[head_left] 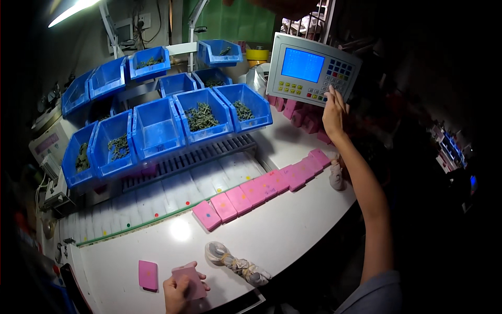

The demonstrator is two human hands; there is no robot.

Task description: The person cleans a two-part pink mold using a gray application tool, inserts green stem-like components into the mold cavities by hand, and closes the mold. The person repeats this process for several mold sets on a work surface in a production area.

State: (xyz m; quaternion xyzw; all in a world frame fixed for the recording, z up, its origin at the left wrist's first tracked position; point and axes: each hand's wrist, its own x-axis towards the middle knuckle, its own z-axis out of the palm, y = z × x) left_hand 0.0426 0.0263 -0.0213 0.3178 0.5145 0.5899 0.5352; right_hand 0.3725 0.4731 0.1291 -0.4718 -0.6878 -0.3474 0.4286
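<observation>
Near the front edge of the white table, my left hand [177, 295] grips a flat pink block [189, 283], thumb across its face and fingers behind it. Another pink block [148, 275] lies on the table just left of that hand. My right hand [334, 111] is stretched out to the far right, fingers extended and holding nothing. Its fingertips are at the keys of a grey control panel [317, 68] with a lit blue screen [303, 65]. Whether a key is pressed down cannot be made out.
Pink blocks [252, 193] form a slanting row across the white table [130, 246]. A tied grey-white cloth bundle [238, 263] lies in front. Blue bins [157, 128], some holding small dark green pieces, stand behind a slotted rack [204, 155]. More pink blocks [300, 116] sit below the panel.
</observation>
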